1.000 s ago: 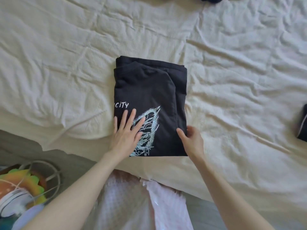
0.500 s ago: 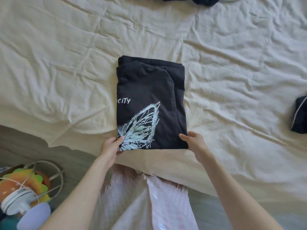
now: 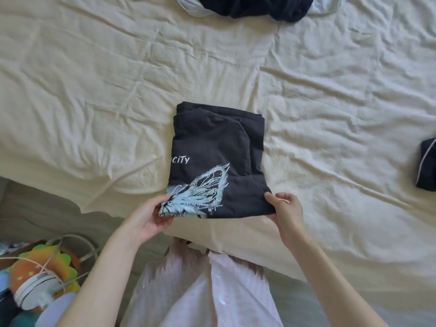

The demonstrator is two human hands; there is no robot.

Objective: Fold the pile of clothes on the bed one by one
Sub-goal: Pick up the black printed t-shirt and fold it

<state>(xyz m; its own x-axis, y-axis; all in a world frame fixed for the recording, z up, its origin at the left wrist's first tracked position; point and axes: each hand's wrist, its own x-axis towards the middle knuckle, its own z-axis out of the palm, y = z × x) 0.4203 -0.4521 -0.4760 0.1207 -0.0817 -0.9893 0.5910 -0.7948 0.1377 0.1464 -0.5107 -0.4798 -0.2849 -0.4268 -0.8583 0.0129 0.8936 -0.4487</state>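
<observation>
While the folded black shirt (image 3: 217, 159) lies near the front edge of the bed (image 3: 94, 95), both hands hold its near hem. Left hand (image 3: 147, 219): grip grasping the near-left corner, thumb on top over the pale blue butterfly print (image 3: 200, 192), fingers curled under the cloth. Right hand (image 3: 286, 212): grip grasping the near-right corner, thumb on top, fingers under. Near hem is raised slightly off the sheet; far part of the shirt rests flat. White lettering "CITY" shows on the shirt's left side, above the butterfly. Bed is covered w/ a wrinkled cream sheet. Far edge, top centre: heap of dark clothes (image 3: 257, 7) w/ some pale cloth beside it, well apart from the shirt. Right edge: another dark garment (image 3: 428, 165) w/ a thin white stripe, partly cut off by the frame. Bottom centre: person's pale pink clothing (image 3: 200, 291). Bottom left, on the floor: colourful toy (image 3: 42, 267) w/ white cord (image 3: 70, 239) looped round it.
</observation>
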